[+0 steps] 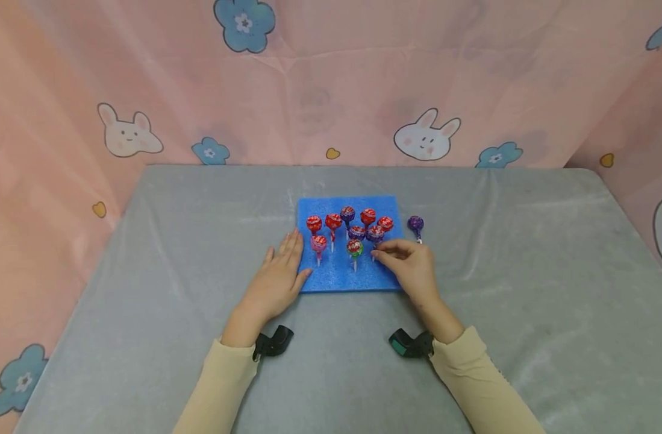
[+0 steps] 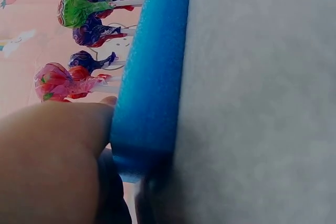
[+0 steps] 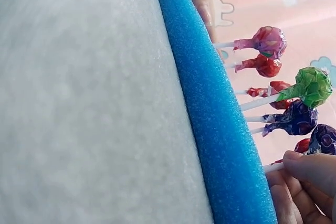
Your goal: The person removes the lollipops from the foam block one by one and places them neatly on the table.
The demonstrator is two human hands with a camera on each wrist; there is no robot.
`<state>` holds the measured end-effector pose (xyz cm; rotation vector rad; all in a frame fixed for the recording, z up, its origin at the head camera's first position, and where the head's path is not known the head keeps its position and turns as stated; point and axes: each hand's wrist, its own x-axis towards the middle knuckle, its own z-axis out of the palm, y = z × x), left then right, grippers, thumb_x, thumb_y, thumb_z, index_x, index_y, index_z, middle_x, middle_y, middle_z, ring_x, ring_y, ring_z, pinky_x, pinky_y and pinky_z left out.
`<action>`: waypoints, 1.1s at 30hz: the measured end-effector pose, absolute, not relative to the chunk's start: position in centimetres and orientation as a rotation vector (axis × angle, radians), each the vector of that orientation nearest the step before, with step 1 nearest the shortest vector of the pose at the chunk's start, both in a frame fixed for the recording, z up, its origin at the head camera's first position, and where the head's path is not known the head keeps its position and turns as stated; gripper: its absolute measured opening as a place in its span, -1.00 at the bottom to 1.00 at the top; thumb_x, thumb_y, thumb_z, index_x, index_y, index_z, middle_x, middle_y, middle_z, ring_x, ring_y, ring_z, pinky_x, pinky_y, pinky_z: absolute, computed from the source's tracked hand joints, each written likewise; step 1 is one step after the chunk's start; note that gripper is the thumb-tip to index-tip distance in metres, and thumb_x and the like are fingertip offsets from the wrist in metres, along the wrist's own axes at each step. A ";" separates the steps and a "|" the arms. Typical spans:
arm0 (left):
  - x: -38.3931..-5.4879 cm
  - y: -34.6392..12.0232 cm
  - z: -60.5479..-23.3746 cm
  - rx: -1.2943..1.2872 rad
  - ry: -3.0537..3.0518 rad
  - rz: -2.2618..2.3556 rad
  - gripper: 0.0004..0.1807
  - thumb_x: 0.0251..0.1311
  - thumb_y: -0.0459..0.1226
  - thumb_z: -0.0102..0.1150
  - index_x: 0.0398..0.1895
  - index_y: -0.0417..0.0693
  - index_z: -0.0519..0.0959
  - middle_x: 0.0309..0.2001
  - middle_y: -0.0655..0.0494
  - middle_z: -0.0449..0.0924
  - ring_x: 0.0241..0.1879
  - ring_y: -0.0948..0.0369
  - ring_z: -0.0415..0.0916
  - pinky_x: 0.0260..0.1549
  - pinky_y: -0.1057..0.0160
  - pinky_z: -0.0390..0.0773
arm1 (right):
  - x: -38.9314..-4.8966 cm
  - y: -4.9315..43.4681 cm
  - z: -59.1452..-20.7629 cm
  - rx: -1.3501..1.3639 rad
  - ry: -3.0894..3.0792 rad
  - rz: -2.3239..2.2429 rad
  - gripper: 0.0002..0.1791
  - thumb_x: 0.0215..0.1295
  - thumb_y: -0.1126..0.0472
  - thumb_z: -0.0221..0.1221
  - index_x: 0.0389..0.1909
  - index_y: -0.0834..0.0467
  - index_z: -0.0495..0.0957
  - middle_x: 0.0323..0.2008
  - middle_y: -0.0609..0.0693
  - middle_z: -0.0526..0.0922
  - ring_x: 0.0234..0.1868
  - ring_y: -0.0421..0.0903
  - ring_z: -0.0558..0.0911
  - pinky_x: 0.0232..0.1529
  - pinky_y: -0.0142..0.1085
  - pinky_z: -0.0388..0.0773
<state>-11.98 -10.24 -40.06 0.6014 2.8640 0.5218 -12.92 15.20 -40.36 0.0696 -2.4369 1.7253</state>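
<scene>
Here's the right hand [image 1: 414,268] at the near right part of the blue foam board [image 1: 331,280], thumb and finger pinching the white stick of a purple lollipop [image 1: 376,234]. That lollipop stands on its long axis, close to upright — wrapped head at the top, stick running down to the foam. Whether the tip has sunk in, I can't tell.

Over on the other side, the left hand [image 1: 276,274] lies with fingers straight, pointing away from the person along the board's left edge and gripping nothing.

And look at the company on the board: a pink lollipop [image 1: 318,243] near the left hand, heads up, stick down; a green-and-red lollipop [image 1: 355,248] just left of the pinched one, its head up too, its stick slanting against its neighbours' in the right wrist view. Behind them, more red and purple heads stand on their sticks.

Off the board, just beyond its right edge, another purple lollipop [image 1: 415,224] lies on the grey tabletop [image 1: 526,289] — head at the far end, stick pointing back towards the person and slightly right.
</scene>
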 end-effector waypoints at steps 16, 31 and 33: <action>-11.9 -10.1 -40.3 0.629 2.852 0.661 -0.28 0.45 -0.07 -0.23 0.46 -0.27 -0.19 0.48 -0.09 -0.29 0.45 0.03 -0.29 0.35 -0.08 -0.21 | -12.5 15.5 -38.7 0.128 -2.335 1.743 -0.90 0.06 0.47 0.31 -0.41 0.46 0.65 -0.41 0.29 0.67 -0.48 -0.37 0.59 -0.42 -0.55 0.52; -11.8 -10.2 -40.5 0.654 2.852 0.707 -0.28 0.44 -0.10 -0.20 0.45 -0.32 -0.16 0.48 -0.14 -0.27 0.45 -0.01 -0.26 0.34 -0.12 -0.21 | -14.1 21.3 -38.8 -0.146 -2.081 1.929 -0.85 0.10 0.40 0.31 -0.36 0.45 0.64 -0.47 -0.09 0.69 -0.50 -0.25 0.65 -0.40 -0.43 0.59; -11.7 -10.2 -40.5 0.650 2.850 0.713 -0.28 0.44 -0.10 -0.19 0.45 -0.33 -0.16 0.48 -0.14 -0.26 0.45 -0.02 -0.26 0.34 -0.12 -0.21 | -14.3 22.1 -39.0 -0.169 -2.059 1.991 -0.91 0.10 0.42 0.30 -0.38 0.40 0.65 -0.48 -0.07 0.69 -0.50 -0.24 0.65 -0.38 -0.42 0.60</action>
